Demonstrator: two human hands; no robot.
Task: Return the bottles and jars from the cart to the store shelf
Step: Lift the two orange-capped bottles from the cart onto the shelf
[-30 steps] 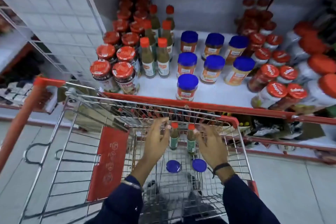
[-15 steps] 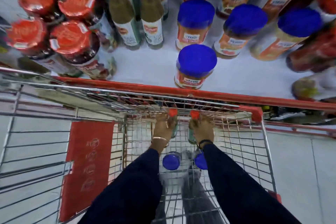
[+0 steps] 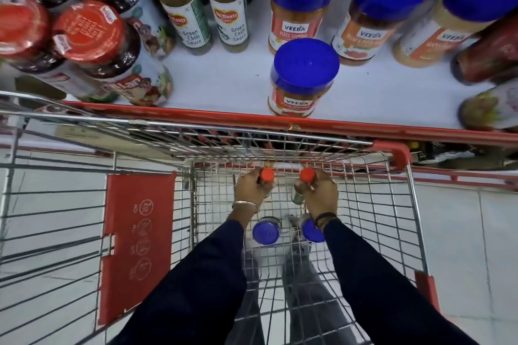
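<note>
Both my arms reach down into the wire cart [image 3: 392, 221]. My left hand [image 3: 250, 190] is wrapped around a sauce bottle with an orange cap [image 3: 267, 175]. My right hand [image 3: 319, 194] grips a second orange-capped sauce bottle [image 3: 307, 175]. Behind my wrists two blue-lidded jars, one on the left [image 3: 265, 232] and one on the right [image 3: 311, 230], stand on the cart floor. The white store shelf [image 3: 224, 78] lies just beyond the cart, with green chilli sauce bottles [image 3: 232, 17] and blue-lidded jars [image 3: 302, 75] on it.
Red-lidded jars [image 3: 92, 33] crowd the shelf's left side, and more jars lie at its right edge [image 3: 487, 106]. A bare patch of shelf lies between the chilli sauce bottles and the front jar. The cart's red child-seat flap [image 3: 134, 244] is at the left.
My head has leaned forward and down, bringing shelf and cart closer. Both hands went from open beside the two bottles to closed around their necks.
</note>
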